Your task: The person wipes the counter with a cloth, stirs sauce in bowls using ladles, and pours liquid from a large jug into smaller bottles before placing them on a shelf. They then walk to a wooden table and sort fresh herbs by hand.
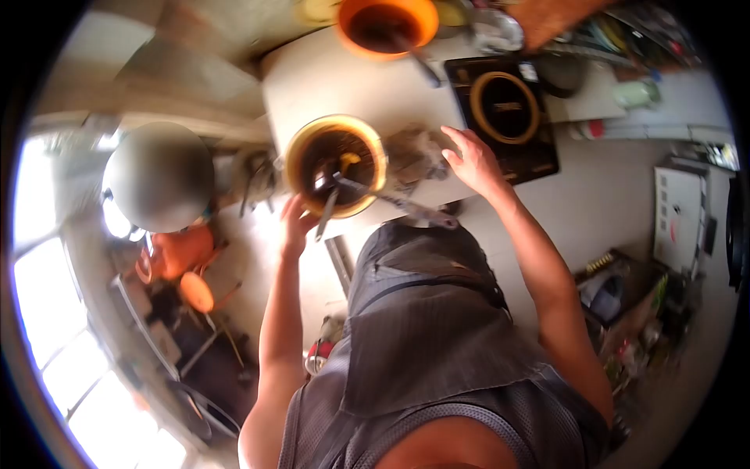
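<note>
Across a pale surface (297, 86), the round yellow-rimmed bowl (334, 122) of dark liquid is best steadied level at its edge, where the left hand (294, 227) curls loosely, hold unclear, while the right hand (474, 164), open and empty, hovers near the black hotplate (500, 109).

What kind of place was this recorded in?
Probably a home or small eatery kitchen: a black, flat induction-style cooker with a round ring marking sits beside a pale countertop, which holds a round yellow-rimmed pot of dark liquid with utensils in it.
</note>
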The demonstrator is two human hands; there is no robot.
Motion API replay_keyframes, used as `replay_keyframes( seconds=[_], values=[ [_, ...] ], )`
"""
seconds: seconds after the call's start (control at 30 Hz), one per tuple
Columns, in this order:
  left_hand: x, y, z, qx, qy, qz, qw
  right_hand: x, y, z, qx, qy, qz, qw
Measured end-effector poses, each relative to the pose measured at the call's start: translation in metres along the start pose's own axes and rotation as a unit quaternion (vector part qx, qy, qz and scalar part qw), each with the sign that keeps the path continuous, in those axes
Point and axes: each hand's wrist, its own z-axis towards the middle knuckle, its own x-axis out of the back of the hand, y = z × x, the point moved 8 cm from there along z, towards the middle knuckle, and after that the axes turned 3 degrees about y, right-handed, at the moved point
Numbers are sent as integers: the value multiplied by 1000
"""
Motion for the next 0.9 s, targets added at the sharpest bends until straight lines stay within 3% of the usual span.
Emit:
replay_keyframes(
  seconds=[0.07,0.17,0.23,0.3,0.43,0.63,0.7,0.77,0.83,0.87,0.9],
  values=[
    [-1,-11,-2,-41,7,-36,999,50,29,-8,1,88,-38,995],
    [-32,-8,-36,-15,30,-42,999,118,107,-15,-13,179,-110,978],
    [-39,-17,-42,-141,-31,52,988,159,167,-16,-59,241,-170,954],
    [-49,-20,-52,-118,24,23,993,185,225,-11,-132,228,-190,946],
    [-61,-43,-67,-69,107,1,992,203,328,37,-88,208,-261,938],
    [-71,-86,-91,12,261,-56,964,198,444,163,-106,158,-222,956],
    [-88,-87,-104,19,293,-59,954,182,488,206,-119,75,-218,966],
    [-97,-90,-115,3,325,-71,943,175,511,226,-68,96,-234,965],
    [-97,-92,-120,2,323,-70,944,163,526,248,-35,15,-262,964],
    [-97,-93,-119,0,314,-79,946,161,535,255,-48,40,-237,970],
    [-98,-92,-122,-2,312,-74,947,186,514,246,33,203,-200,958]
  ],
)
